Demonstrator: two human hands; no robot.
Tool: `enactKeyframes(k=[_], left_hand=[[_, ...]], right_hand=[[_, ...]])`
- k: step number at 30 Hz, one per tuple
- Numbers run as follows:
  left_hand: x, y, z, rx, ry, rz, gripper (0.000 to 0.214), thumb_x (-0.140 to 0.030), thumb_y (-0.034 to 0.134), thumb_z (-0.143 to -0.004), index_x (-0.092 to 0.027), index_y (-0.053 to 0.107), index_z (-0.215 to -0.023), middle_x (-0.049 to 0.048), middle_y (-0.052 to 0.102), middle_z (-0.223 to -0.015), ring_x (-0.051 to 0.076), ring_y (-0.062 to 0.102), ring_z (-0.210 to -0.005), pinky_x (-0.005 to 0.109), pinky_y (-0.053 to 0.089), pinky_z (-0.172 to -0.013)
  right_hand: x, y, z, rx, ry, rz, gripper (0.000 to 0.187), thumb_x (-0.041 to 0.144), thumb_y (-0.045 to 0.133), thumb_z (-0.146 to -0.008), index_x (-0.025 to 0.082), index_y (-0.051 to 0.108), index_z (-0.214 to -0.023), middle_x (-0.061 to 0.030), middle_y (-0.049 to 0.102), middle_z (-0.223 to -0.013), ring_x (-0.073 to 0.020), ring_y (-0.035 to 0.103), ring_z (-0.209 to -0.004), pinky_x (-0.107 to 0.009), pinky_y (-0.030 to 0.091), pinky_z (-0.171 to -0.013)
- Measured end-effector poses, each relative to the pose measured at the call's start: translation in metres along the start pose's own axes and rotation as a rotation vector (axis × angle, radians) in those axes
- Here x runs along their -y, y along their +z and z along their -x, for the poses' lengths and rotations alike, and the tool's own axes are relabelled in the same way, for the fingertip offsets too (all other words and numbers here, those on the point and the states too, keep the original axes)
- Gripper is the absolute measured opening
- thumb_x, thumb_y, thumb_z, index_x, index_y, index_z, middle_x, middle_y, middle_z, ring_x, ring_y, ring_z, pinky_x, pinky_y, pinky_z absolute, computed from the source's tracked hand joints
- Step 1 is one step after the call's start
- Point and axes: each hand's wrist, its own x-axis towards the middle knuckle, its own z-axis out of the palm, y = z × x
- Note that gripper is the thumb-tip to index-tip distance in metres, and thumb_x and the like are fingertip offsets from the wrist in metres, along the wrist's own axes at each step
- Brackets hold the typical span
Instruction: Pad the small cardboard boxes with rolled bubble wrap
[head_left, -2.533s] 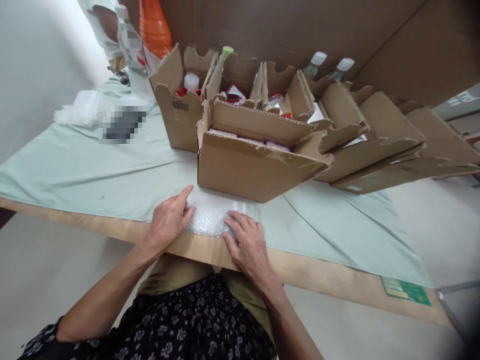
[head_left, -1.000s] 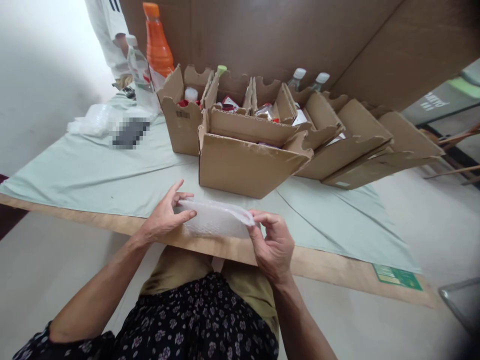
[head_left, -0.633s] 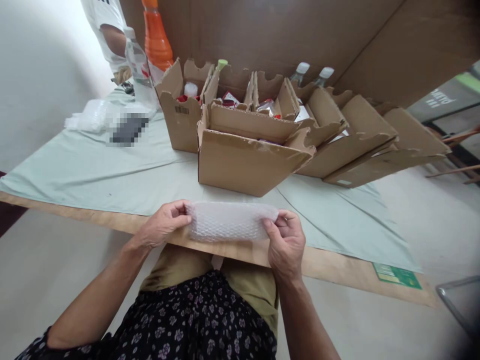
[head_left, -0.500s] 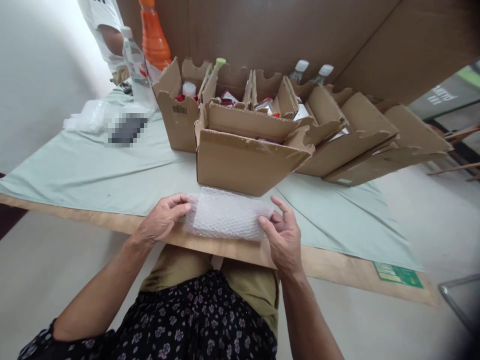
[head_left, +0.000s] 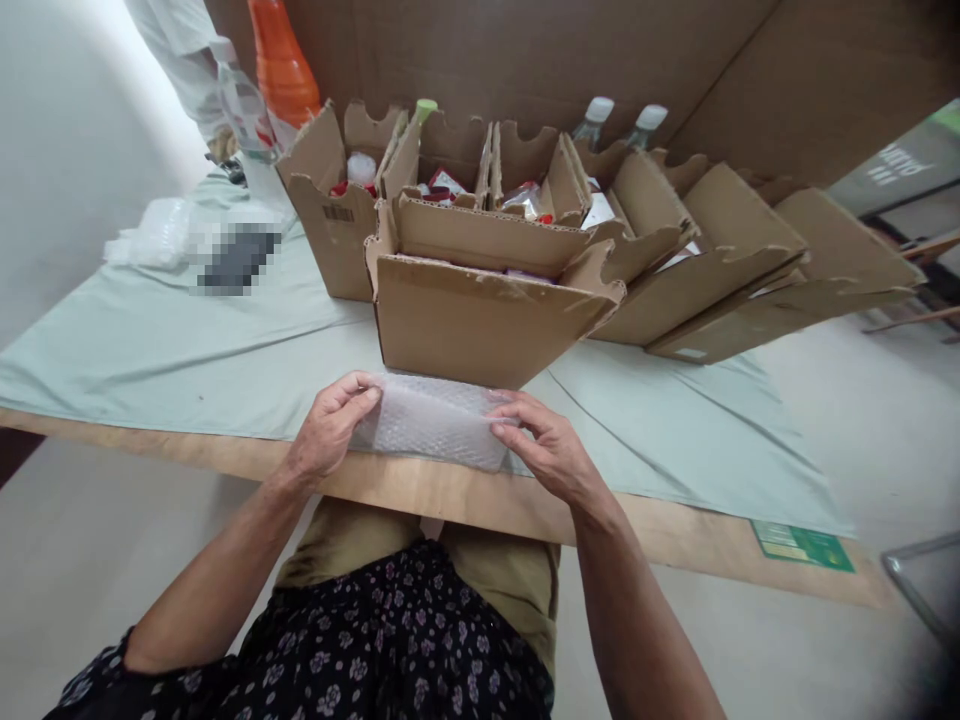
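Observation:
A folded piece of clear bubble wrap [head_left: 431,425] lies at the near edge of the table, on the pale green cloth [head_left: 187,340]. My left hand [head_left: 330,430] pinches its left end with curled fingers. My right hand [head_left: 544,445] rests on its right end, fingers bent and pressing down on the wrap. Just behind the wrap stands an open cardboard box [head_left: 480,300] with small packets inside.
More open cardboard boxes [head_left: 720,270] crowd the back and right of the table, with bottles [head_left: 281,70] behind them. A clear plastic bag [head_left: 161,230] lies at the far left. A person in white stands at the far left corner. A green label [head_left: 802,545] is stuck on the table edge.
The bubble wrap was flat under both hands, then lifted and held up between them, and is now laid back on the table edge. My right hand has shifted onto its top.

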Motion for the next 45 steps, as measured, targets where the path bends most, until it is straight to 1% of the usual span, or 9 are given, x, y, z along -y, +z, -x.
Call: enactKeyframes(k=[4, 11, 16, 24, 30, 34, 38, 42, 45], left_hand=[[-0.001, -0.002, -0.004, -0.013, 0.023, -0.034, 0.02, -0.039, 0.075, -0.082, -0.019, 0.07, -0.085, -0.0024, 0.064, -0.074, 0.012, 0.053, -0.065, 0.024, 0.04, -0.065], [0.001, 0.003, -0.004, -0.023, -0.046, 0.016, 0.035, -0.047, 0.081, -0.076, -0.019, 0.069, -0.092, -0.0015, 0.068, -0.079, 0.012, 0.058, -0.069, 0.023, 0.045, -0.067], [-0.002, 0.012, -0.005, 0.032, -0.074, -0.086, 0.041, -0.044, 0.087, -0.069, -0.018, 0.07, -0.095, 0.0014, 0.071, -0.084, 0.017, 0.064, -0.078, 0.027, 0.05, -0.074], [0.002, 0.016, -0.005, -0.002, -0.032, -0.218, 0.03, -0.045, 0.08, -0.075, -0.019, 0.065, -0.072, -0.0019, 0.058, -0.068, 0.013, 0.05, -0.064, 0.024, 0.04, -0.06], [-0.01, 0.01, 0.006, -0.111, 0.029, -0.311, 0.032, -0.045, 0.079, -0.079, -0.02, 0.061, -0.07, -0.0031, 0.053, -0.063, 0.013, 0.047, -0.061, 0.024, 0.036, -0.054], [-0.038, 0.003, 0.017, -0.158, 0.122, -0.306, 0.03, -0.045, 0.08, -0.081, -0.021, 0.063, -0.073, -0.0027, 0.056, -0.065, 0.013, 0.049, -0.061, 0.024, 0.038, -0.054], [-0.092, 0.008, 0.012, -0.281, 0.452, -0.375, 0.023, -0.04, 0.083, -0.083, -0.024, 0.067, -0.079, -0.0031, 0.061, -0.071, 0.013, 0.051, -0.065, 0.027, 0.043, -0.06], [-0.149, 0.024, -0.026, -0.393, 0.853, -0.516, 0.023, -0.038, 0.079, -0.089, -0.024, 0.064, -0.08, -0.0038, 0.061, -0.079, 0.013, 0.051, -0.077, 0.027, 0.045, -0.073], [-0.174, 0.035, -0.067, -0.323, 0.916, -0.609, 0.02, -0.033, 0.074, -0.092, -0.019, 0.064, -0.083, -0.0016, 0.06, -0.083, 0.014, 0.053, -0.086, 0.029, 0.043, -0.081]], right_hand=[[0.005, -0.001, -0.011, 0.063, 0.048, 0.091, 0.018, 0.037, 0.062, -0.089, 0.022, 0.071, -0.084, -0.0067, 0.076, -0.098, -0.0229, 0.07, -0.097, -0.035, 0.051, -0.087], [0.01, 0.006, -0.021, -0.047, 0.219, 0.157, 0.022, 0.038, 0.057, -0.084, 0.019, 0.068, -0.081, 0.0, 0.062, -0.068, -0.0157, 0.053, -0.065, -0.028, 0.04, -0.062], [0.004, 0.009, -0.022, -0.056, 0.257, 0.113, 0.025, 0.041, 0.057, -0.083, 0.019, 0.066, -0.078, 0.0007, 0.057, -0.066, -0.0149, 0.048, -0.063, -0.028, 0.037, -0.06], [-0.002, 0.008, -0.014, -0.035, 0.285, -0.026, 0.025, 0.043, 0.058, -0.087, 0.02, 0.064, -0.08, 0.0016, 0.054, -0.066, -0.0139, 0.046, -0.06, -0.027, 0.036, -0.056], [0.007, 0.009, 0.005, -0.161, 0.201, -0.087, 0.031, 0.038, 0.067, -0.088, 0.022, 0.062, -0.115, 0.0045, 0.054, -0.068, -0.0149, 0.052, -0.061, -0.028, 0.044, -0.057], [0.039, 0.0, 0.017, -0.285, 0.032, -0.094, 0.035, 0.037, 0.07, -0.092, 0.027, 0.063, -0.126, 0.0026, 0.059, -0.075, -0.0154, 0.058, -0.067, -0.029, 0.05, -0.062], [0.091, -0.026, -0.001, -0.441, -0.206, 0.016, 0.043, 0.035, 0.078, -0.089, 0.031, 0.066, -0.13, -0.0005, 0.066, -0.086, -0.0174, 0.063, -0.074, -0.033, 0.056, -0.067], [0.133, -0.069, -0.053, -0.613, -0.527, 0.182, 0.039, 0.033, 0.084, -0.084, 0.034, 0.071, -0.121, 0.0007, 0.067, -0.087, -0.0166, 0.063, -0.075, -0.031, 0.055, -0.068], [0.144, -0.099, -0.097, -0.641, -0.59, 0.271, 0.028, 0.029, 0.081, -0.086, 0.031, 0.072, -0.112, -0.0007, 0.07, -0.093, -0.0159, 0.063, -0.082, -0.029, 0.053, -0.075]])
